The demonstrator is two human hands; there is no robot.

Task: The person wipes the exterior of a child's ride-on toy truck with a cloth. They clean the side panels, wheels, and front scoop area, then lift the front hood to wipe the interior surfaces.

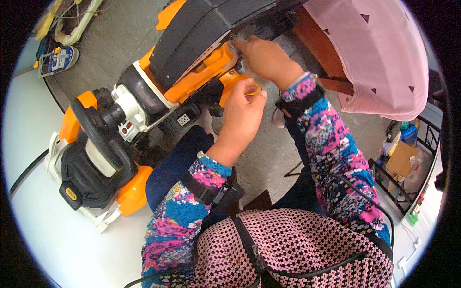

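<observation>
An orange, black and white child's ride-on toy vehicle (158, 90) stands before me, its long black seat-like panel (191, 43) reaching away towards the top. Between thumb and fingers, my left hand (240, 120) pinches an orange plastic piece (230, 81) with a screw-like round spot, at the side of the body. The piece meets the orange frame (201, 75). Just beyond, my right hand (268, 59) has its index finger stretched to the frame's far end. Blur hides whether those fingertips hold anything small.
A black handlebar-like loop (104, 136) rises on the vehicle's left end. Pink cloth (381, 61) drapes over brown furniture at upper right. A black metal rack (399, 194) holds a cardboard box (399, 158) and bags. At upper left lies a blue-and-white basket (59, 59). Grey floor (259, 169) shows between my legs.
</observation>
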